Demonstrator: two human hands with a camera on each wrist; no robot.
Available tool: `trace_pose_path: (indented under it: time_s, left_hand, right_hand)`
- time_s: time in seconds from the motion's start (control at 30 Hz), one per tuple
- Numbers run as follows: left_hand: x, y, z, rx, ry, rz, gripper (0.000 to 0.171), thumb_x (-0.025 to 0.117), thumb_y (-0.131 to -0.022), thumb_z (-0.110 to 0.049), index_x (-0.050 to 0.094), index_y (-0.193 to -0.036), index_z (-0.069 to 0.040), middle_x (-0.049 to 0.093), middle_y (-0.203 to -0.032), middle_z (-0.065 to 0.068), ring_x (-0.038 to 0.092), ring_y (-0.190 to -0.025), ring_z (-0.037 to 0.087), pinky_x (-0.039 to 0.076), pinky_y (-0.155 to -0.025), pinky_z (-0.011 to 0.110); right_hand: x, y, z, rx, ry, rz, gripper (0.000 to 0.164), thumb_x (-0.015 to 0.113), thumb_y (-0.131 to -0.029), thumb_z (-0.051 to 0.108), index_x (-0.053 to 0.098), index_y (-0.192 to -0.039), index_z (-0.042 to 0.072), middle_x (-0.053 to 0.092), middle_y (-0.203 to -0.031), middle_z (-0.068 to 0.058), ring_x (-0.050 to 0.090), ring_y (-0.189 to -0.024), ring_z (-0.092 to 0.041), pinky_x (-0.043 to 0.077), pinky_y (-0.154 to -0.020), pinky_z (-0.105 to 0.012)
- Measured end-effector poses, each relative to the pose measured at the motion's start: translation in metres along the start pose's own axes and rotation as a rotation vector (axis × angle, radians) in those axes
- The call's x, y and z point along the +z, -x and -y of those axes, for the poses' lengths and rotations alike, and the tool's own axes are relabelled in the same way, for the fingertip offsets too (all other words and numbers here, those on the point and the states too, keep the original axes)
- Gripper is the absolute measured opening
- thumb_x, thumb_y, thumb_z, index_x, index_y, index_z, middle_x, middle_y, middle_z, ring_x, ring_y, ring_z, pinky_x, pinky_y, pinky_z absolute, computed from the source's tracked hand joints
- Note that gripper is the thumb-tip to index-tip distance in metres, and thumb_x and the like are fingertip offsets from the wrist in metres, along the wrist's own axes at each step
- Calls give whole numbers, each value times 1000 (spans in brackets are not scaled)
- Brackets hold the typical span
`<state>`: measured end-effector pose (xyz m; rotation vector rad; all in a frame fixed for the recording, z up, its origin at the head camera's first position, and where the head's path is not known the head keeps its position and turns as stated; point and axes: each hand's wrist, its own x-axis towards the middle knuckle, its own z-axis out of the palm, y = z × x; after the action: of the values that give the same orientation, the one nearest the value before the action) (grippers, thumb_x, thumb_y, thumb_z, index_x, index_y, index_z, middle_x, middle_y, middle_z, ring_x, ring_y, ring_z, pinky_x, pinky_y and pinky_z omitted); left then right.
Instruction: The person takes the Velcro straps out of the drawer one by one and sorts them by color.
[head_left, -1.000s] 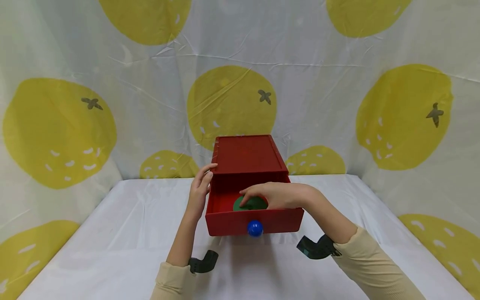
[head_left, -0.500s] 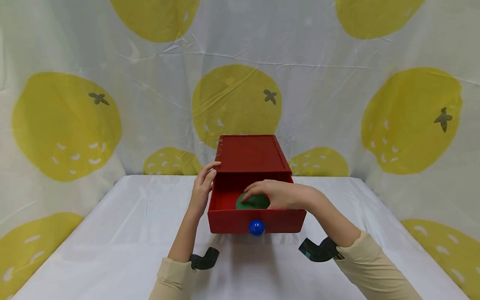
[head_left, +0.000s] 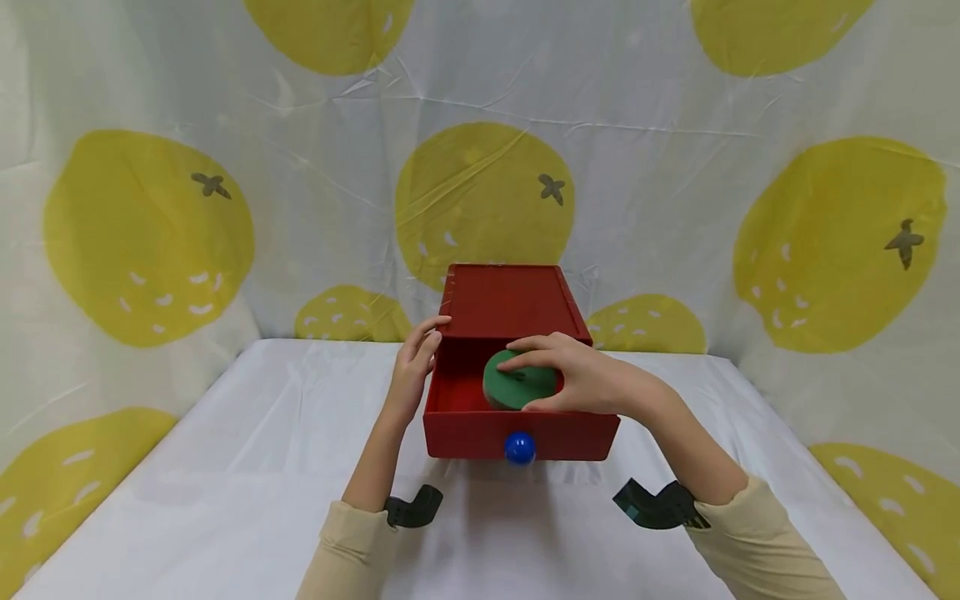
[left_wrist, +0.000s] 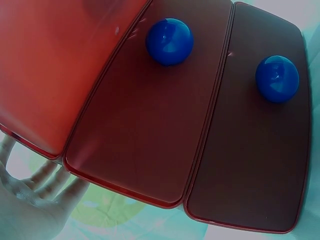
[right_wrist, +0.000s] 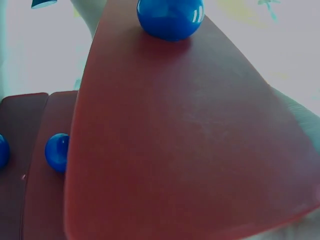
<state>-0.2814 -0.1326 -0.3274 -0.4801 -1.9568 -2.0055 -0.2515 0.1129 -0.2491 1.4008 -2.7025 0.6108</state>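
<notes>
Green round block (head_left: 510,385) is seen just behind the front wall of the pulled-out top drawer (head_left: 461,435) of a red cabinet (head_left: 513,300), over the drawer's red floor; whether its underside touches that floor cannot be told. Its flat face is turned up, and small dark marks are shown near the middle. It is gripped by the right hand (head_left: 581,372), with the fingers reached across the upper face and the thumb set at the near edge, so that the hand is opened only as wide as the block. By the left hand (head_left: 417,367) nothing is grasped: its fingers are spread and lightly bent, and the cabinet's left side is touched by them near the top edge. In the right wrist view the block is hidden by the drawer front, on which a blue knob (head_left: 520,448) is fixed. Below, two closed drawers are shown in the left wrist view, the middle drawer (left_wrist: 130,125) and the bottom drawer (left_wrist: 245,150), each fitted with a similar knob. The cabinet is stood on a white-covered surface (head_left: 225,450), backed by a pale curtain (head_left: 637,67) printed with yellow fruit.
</notes>
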Motion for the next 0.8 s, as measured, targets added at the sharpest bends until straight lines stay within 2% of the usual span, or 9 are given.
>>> trace_pose_path:
  time_s: [0.23,0.53,0.8]
  left_hand:
    - [-2,-2,0,-21,-12,12,33,43,-95,-30,50,-125,-19,51,-125,6,48,-109,17,38,-94,44]
    - [-2,-1,-2,-18,-24,11,35,41,-95,-29,49,-126,-15,51,-124,9,51,-107,15,40,-92,42]
    - [1,1,-2,-18,-8,-9,33,42,-95,-29,50,-125,-17,51,-125,6,49,-109,17,38,-96,46]
  right_hand:
    - [0,10,-3,3,0,-121,47,70,-78,27,58,-122,20,43,-138,-6,40,-120,-27,45,-83,-37]
    - [-2,22,-6,34,-36,-246,50,72,-77,22,57,-124,17,41,-138,-8,38,-121,-28,48,-79,-35]
    - [-6,34,-12,51,-39,-365,52,72,-77,19,55,-126,16,41,-140,-6,37,-122,-29,45,-84,-44]
